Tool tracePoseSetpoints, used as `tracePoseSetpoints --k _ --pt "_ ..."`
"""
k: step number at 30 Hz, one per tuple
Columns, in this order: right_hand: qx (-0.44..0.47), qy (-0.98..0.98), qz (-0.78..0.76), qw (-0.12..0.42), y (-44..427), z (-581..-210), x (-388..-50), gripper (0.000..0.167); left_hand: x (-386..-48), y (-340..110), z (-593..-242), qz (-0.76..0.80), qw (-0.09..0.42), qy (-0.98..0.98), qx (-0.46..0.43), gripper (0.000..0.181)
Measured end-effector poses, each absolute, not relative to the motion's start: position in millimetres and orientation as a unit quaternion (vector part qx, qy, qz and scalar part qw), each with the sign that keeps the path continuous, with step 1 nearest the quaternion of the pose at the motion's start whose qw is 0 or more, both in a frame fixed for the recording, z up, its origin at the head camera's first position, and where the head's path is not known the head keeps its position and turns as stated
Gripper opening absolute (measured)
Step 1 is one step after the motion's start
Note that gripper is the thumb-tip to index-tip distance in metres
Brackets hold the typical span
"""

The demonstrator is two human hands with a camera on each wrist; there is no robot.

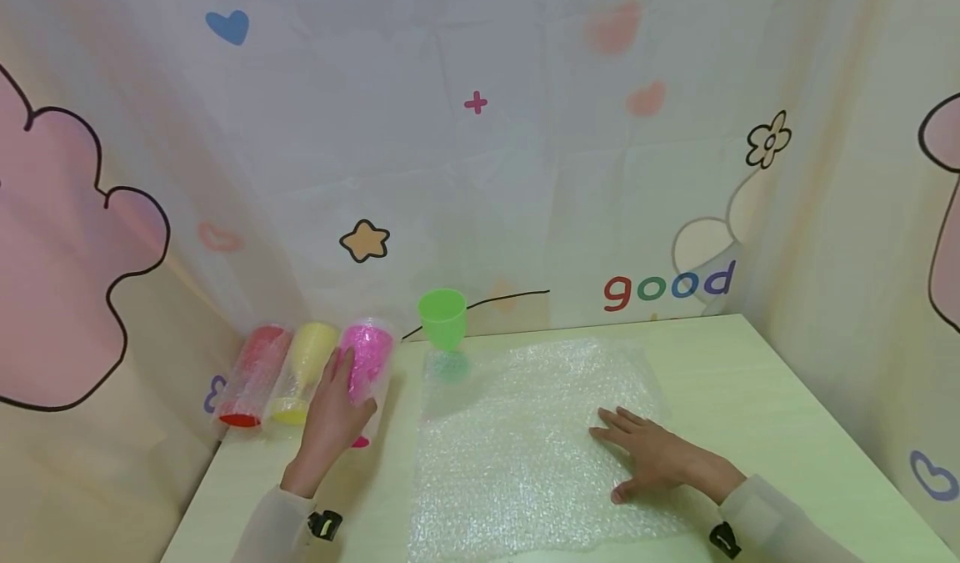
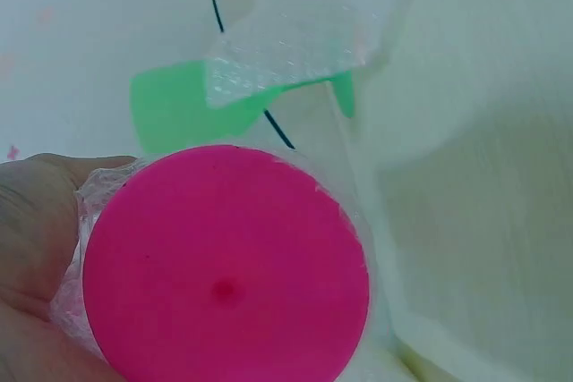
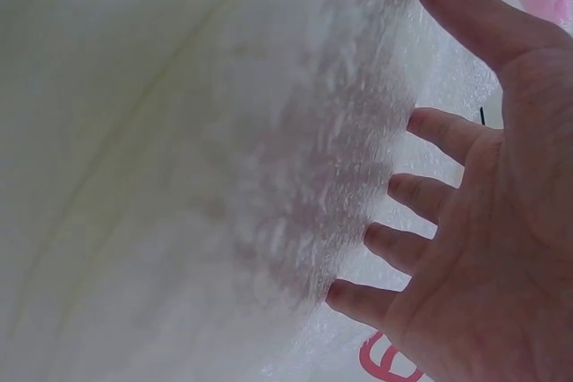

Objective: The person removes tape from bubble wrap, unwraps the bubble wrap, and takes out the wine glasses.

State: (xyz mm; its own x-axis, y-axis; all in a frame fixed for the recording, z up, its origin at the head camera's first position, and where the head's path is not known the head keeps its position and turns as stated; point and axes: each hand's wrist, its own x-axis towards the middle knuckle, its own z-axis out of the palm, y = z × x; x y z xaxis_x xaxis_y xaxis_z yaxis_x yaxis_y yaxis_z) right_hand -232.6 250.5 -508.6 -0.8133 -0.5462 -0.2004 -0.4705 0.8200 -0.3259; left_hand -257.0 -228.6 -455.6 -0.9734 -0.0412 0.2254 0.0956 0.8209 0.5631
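Fingers of my left hand [image 1: 337,409] curl round a pink plastic goblet [image 1: 369,354] wrapped in bubble wrap. Its round pink base [image 2: 224,266] faces the camera in the left wrist view. My right hand [image 1: 652,453] lies spread with straight fingers on a sheet of bubble wrap [image 1: 510,454]; in the right wrist view its fingertips [image 3: 407,190] touch the sheet. A green goblet [image 1: 442,317] stands at the sheet's far left corner, its lower part seen through the wrap.
To the left of the pink goblet lie a wrapped yellow goblet [image 1: 311,363] and a wrapped red goblet [image 1: 258,371], close together. A pale table [image 1: 780,429] carries everything. A printed curtain [image 1: 510,179] hangs behind and along both sides.
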Motion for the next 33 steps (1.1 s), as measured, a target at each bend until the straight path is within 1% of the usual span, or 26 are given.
tracePoseSetpoints --k 14,22,26,33 --pt "-0.249 0.945 -0.136 0.162 249.9 -510.0 -233.4 0.098 -211.6 -213.3 -433.3 -0.316 0.145 -0.936 -0.050 0.088" --pt "-0.252 0.945 -0.136 0.158 249.9 -511.2 -234.1 0.099 -198.6 -193.9 -432.2 -0.336 0.170 -0.922 -0.092 0.088" --pt "-0.262 0.944 -0.133 0.152 250.1 -510.5 -233.8 0.099 -198.4 -182.3 -438.6 -0.355 0.159 -0.915 -0.106 0.088" --pt "-0.273 0.941 -0.135 0.147 249.9 -508.4 -232.7 0.099 -197.0 -157.6 -453.6 -0.399 0.125 -0.900 -0.124 0.088"
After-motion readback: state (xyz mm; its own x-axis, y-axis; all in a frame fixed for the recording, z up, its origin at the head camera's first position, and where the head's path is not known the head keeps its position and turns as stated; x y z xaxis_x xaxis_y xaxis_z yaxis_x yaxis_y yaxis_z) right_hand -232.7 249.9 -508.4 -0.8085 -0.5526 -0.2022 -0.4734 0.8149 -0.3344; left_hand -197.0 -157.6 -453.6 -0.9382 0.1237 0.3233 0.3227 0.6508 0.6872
